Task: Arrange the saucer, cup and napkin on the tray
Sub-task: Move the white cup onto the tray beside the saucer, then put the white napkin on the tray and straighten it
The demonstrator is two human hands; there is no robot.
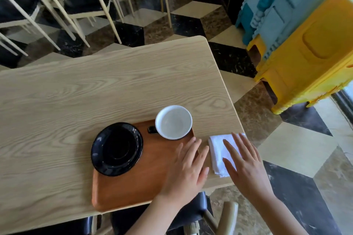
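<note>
Folded white napkin (pixel 219 153) off the tray (pixel 133 187), at table's (pixel 95 86) right edge, long axis front-to-back, under right hand (pixel 246 166) with flat spread fingers, nothing gripped; left hand (pixel 188 170) open, empty, over tray's right edge; saucer (pixel 116 149), cup (pixel 173 122) on tray.

There is one light wood-grain desk (pixel 95 86), and on it one flat reddish-brown wooden tray (pixel 133 183), one round glossy black saucer (pixel 116 149), one round cup with a white inside and a dark handle (pixel 173 122), and one folded white cloth napkin (pixel 218 150). Two bare hands are in view, the left hand (pixel 188 170) and the right hand (pixel 246 166), both spread flat with nothing in them.
</note>
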